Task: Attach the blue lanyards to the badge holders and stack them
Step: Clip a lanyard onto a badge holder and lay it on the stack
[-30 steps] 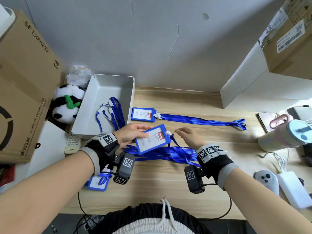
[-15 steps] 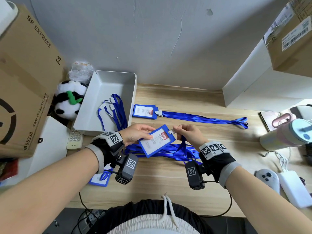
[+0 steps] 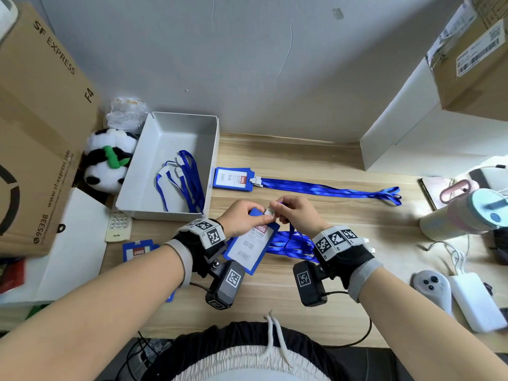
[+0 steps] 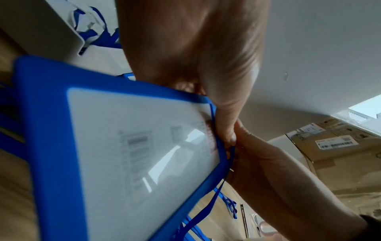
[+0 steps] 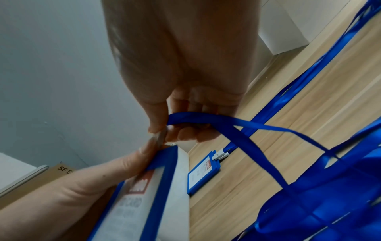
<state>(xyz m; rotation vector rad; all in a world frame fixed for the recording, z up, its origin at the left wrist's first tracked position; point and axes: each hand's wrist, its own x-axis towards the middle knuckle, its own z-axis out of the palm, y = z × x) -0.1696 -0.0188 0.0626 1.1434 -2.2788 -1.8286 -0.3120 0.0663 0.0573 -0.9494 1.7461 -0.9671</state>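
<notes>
**Clipping a lanyard onto a blue badge holder above a wooden table**

Holding the work just above the table [image 3: 316, 295], both hands meet at the top edge of a blue badge holder [image 3: 248, 247], whose white card reads "ID CARD" under a red label. The left hand [image 3: 242, 218] grips the holder near its top, thumb on the front face. The right hand [image 3: 295, 213] pinches a small pale clip [image 3: 269, 211] between thumb and fingertips, right at the holder's top edge; whether the clip is fastened cannot be told. A blue lanyard [image 5: 237, 128] runs from that pinch down to a loose heap of blue lanyards [image 3: 291, 244] lying on the table under the hands.

Beyond the hands, a finished badge holder [image 3: 233, 178] lies flat with its lanyard [image 3: 330, 189] stretched out to the right. A grey tray [image 3: 181, 127] at the left holds a few more lanyards [image 3: 187, 180]. Another badge holder [image 3: 137, 250] lies near the left forearm, beside a remote control [image 3: 118, 226]. A panda plush [image 3: 107, 160] and a cardboard box [image 3: 38, 127] sit at the far left; a game controller [image 3: 431, 287], a white charger [image 3: 478, 301] and a pastel drinking bottle [image 3: 464, 215] at the right.
</notes>
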